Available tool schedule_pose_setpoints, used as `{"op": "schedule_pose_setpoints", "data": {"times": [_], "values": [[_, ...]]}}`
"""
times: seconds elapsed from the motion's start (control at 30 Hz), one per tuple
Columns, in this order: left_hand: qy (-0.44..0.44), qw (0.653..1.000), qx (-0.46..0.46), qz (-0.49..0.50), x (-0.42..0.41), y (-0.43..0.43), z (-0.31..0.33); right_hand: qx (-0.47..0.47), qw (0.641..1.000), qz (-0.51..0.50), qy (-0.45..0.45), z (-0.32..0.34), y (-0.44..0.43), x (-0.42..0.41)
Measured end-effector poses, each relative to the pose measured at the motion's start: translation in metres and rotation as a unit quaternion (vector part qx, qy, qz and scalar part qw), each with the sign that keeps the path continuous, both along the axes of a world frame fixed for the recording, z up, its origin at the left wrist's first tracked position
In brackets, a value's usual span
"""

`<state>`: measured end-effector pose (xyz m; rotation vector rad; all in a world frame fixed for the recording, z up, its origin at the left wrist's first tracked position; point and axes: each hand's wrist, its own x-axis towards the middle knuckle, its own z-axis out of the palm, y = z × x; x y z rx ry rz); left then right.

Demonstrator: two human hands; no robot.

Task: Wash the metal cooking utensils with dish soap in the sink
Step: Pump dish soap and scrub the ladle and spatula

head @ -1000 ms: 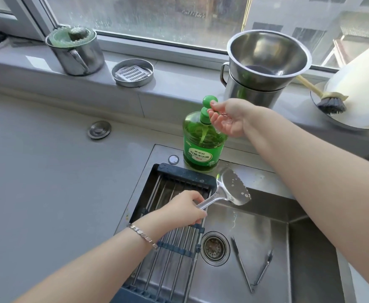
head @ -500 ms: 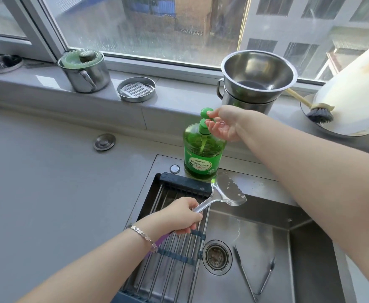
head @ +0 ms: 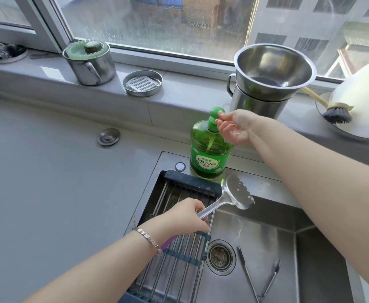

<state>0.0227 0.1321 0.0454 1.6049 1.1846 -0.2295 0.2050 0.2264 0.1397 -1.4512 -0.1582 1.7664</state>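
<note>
Metal spatula (head: 237,194): wet blade over the 12 o'clock edge of the sink (head: 266,237), handle clamped in the curled left hand (head: 183,217). Probably stiff, light and slick with droplets; best gripped well down the handle. Tongs (head: 258,278): on the sink floor, 4 o'clock of the drain (head: 219,256). Dish soap bottle (head: 209,154): 12 o'clock of the blade, green liquid inside. Right hand (head: 236,127): fingers loose, palm cupped upward beside the pump (head: 216,112), one fingertip touching its head. Steel bowl (head: 273,71): 1 o'clock, nested on a pot, seemingly empty.

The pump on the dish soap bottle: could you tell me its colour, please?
The pump is green; see the head view.
</note>
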Motion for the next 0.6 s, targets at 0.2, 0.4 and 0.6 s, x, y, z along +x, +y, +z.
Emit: {"op": "schedule_pose_setpoints", "data": {"times": [0.2,0.4,0.6], "values": [[0.067,0.998,0.007,-0.014,-0.005,-0.007,0.007,0.026,1.0,-0.008,-0.015,-0.003,-0.014,-0.001],[0.041,0.998,-0.034,-0.04,-0.007,-0.02,0.025,0.062,0.989,-0.13,0.041,-0.005,-0.082,-0.004],[-0.042,0.996,-0.08,-0.014,0.013,-0.046,0.036,0.172,0.967,-0.113,-0.154,-0.03,-0.193,-0.024]]}}
